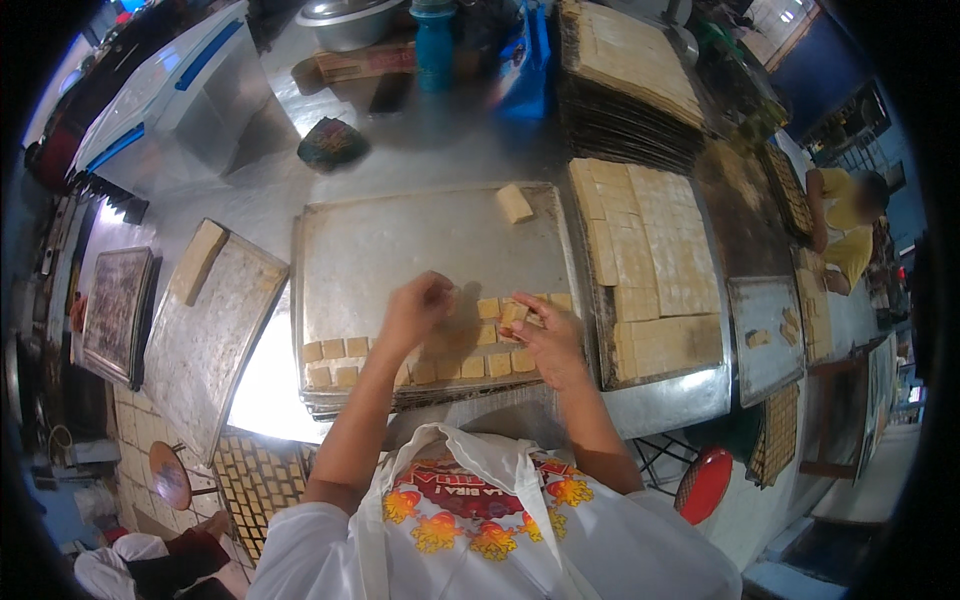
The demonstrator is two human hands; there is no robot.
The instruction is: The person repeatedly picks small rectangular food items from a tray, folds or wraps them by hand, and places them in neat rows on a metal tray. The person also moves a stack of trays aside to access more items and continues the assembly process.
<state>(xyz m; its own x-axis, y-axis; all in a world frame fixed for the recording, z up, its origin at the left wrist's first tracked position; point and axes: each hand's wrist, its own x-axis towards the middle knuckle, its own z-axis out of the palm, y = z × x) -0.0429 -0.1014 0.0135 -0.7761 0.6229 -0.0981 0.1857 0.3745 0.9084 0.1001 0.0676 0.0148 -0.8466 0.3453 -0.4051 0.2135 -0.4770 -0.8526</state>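
Dough squares [472, 367], pale tan, matte and flat-faced with slightly softened corners, are lying in short rows from seven to four o'clock on a flat metal tray [400, 240]. Out at ten o'clock, a translucent plastic box [170, 110] with blue latches is standing on the shiny steel counter [430, 150]. At nine o'clock, a scuffed tray [205, 340] is sitting askew, carrying a long, straight-sided dough bar [201, 262]. The left hand [420, 305] is hovering mid-tray with curled fingers; whether it is pinching anything, I cannot tell. At one o'clock, a chunky oblong block [514, 204] is resting alone. The right hand [552, 345] is gripping a small tan dough piece [514, 315] between thumb and fingers, toward four o'clock. At three o'clock, smooth dough slabs [655, 250] are lying edge to edge, straight seams dividing them.
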